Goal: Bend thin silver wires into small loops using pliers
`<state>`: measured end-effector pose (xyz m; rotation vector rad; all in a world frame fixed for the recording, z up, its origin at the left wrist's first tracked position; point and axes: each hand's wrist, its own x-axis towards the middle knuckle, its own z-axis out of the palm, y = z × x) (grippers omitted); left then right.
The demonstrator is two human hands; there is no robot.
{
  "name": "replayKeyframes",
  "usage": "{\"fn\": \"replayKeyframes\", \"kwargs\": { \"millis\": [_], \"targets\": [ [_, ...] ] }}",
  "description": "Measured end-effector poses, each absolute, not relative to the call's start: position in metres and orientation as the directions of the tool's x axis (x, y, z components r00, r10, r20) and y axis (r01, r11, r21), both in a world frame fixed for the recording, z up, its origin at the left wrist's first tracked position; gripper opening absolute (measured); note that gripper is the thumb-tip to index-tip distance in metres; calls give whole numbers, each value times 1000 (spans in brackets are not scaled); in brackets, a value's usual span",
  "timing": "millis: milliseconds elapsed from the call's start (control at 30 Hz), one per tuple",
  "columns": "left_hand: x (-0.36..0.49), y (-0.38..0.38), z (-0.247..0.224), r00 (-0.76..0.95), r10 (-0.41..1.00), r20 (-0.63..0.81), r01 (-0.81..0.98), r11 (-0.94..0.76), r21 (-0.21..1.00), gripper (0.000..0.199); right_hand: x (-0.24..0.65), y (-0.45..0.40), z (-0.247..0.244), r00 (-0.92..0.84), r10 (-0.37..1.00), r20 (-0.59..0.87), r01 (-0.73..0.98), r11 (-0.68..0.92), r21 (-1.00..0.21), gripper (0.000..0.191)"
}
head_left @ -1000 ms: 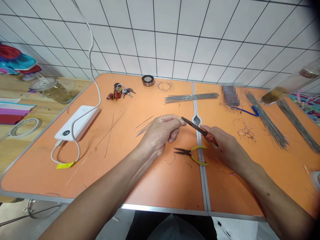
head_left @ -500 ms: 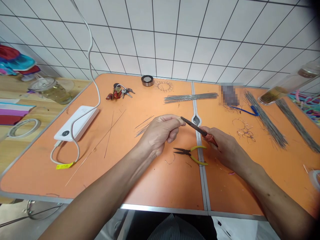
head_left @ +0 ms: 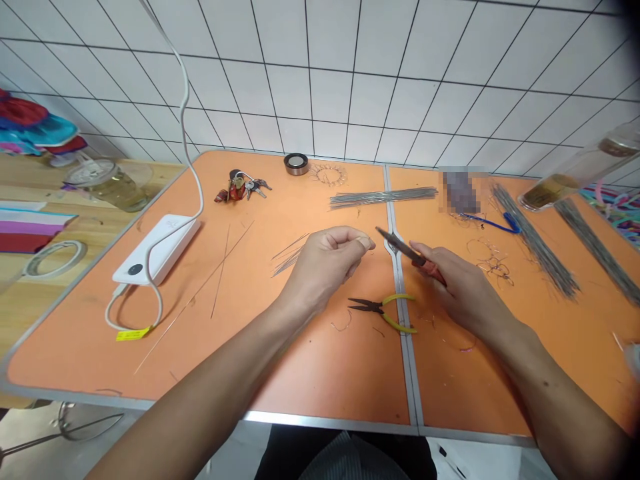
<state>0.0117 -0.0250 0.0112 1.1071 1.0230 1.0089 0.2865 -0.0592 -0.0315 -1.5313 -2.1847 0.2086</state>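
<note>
- Red-handled pliers (head_left: 415,257): I'm gripping these in my right hand (head_left: 465,290), over the orange table (head_left: 320,380).
- My left hand (head_left: 327,267) is pinching fingertips together; I cannot tell on what.
- Yellow-handled pliers (head_left: 383,313) are lying just below.

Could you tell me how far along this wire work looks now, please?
Done: a looped thin wire ring and a tangle of bent wire lie shaped. In hand: the right hand holds red-handled black-nosed pliers. Left: long bundles of straight grey wire remain unbent.

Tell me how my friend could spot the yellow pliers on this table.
On the orange table, find the metal strip down its middle. The pliers lie across it. Their handles are yellow; the right hand holds red-handled pliers.
</note>
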Motion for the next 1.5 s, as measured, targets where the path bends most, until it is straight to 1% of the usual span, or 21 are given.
{"fn": "replayKeyframes", "kwargs": {
  "millis": [100, 167, 233, 333, 433, 500, 533, 567, 600, 633, 667, 700, 733, 767, 867, 1000, 1100, 1167, 1300, 1367, 1500],
  "targets": [
    [13, -26, 11, 195, 979, -61, -47, 72, 996, 15, 300, -54, -33, -122, 967, 223, 926, 192, -326, 45],
    [14, -29, 11, 171, 985, -1, 33, -4, 999, 16, 305, -52, -33, -15, 988, 152, 970, 51, -237, 45],
    [15, -32, 11, 147, 986, 78, 133, -97, 986, 17, 308, -51, -33, 70, 994, 85, 991, -60, -121, 44],
    [17, -37, 8, 130, 968, 216, 289, -245, 925, 19, 308, -50, -30, 157, 988, 10, 988, -157, 16, 42],
    [19, -41, 5, 143, 931, 335, 431, -364, 826, 20, 308, -48, -27, 185, 983, -16, 982, -184, 44, 42],
    [21, -43, 3, 169, 903, 395, 497, -425, 757, 22, 306, -49, -24, 148, 988, 44, 989, -148, -7, 39],
    [22, -44, 2, 185, 887, 423, 522, -453, 722, 23, 303, -50, -21, 119, 988, 100, 991, -111, -78, 37],
    [23, -45, 0, 200, 871, 449, 545, -480, 688, 24, 298, -52, -18, 92, 983, 158, 981, -62, -184, 34],
    [24, -46, -1, 217, 852, 476, 564, -507, 652, 25, 292, -55, -15, 78, 973, 218, 946, -3, -325, 33],
    [25, -47, -4, 235, 832, 503, 580, -535, 614, 25, 284, -59, -10, 65, 974, 217, 862, 55, -504, 29],
    [26, -49, -6, 252, 809, 531, 593, -563, 576, 26, 275, -63, -5, 58, 982, 177, 736, 78, -672, 27],
    [27, -50, -8, 270, 783, 560, 601, -591, 537, 25, 265, -67, -1, 29, 992, 123, 606, 81, -792, 28],
    [27, -51, -11, 288, 754, 590, 607, -620, 497, 25, 256, -70, 4, -5, 996, 88, 491, 79, -867, 29],
    [28, -53, -13, 304, 724, 619, 611, -647, 457, 25, 247, -73, 7, -33, 998, 61, 403, 69, -913, 30],
    [30, -56, -17, 350, 653, 672, 625, -697, 352, 25, 231, -78, 12, -85, 995, 45, 267, 67, -961, 33],
    [31, -59, -19, 414, 601, 684, 641, -726, 250, 25, 228, -78, 9, -89, 995, 52, 236, 72, -969, 28],
    [33, -60, -20, 442, 581, 683, 644, -736, 209, 25, 229, -77, 6, -101, 995, 6, 211, 27, -977, 27],
    [33, -59, -21, 430, 599, 675, 633, -734, 248, 24, 230, -77, 5, -103, 994, -23, 192, -3, -981, 26],
    [33, -59, -20, 375, 695, 614, 573, -694, 436, 24, 231, -76, 3, -94, 996, -3, 147, 11, -989, 28],
    [33, -59, -19, 354, 725, 592, 581, -666, 469, 23, 230, -76, 2, -93, 996, 14, 142, 27, -989, 29],
    [34, -60, -16, 316, 779, 541, 630, -599, 495, 23, 228, -76, 2, -76, 996, 55, 181, 68, -981, 26]
  ]
}}
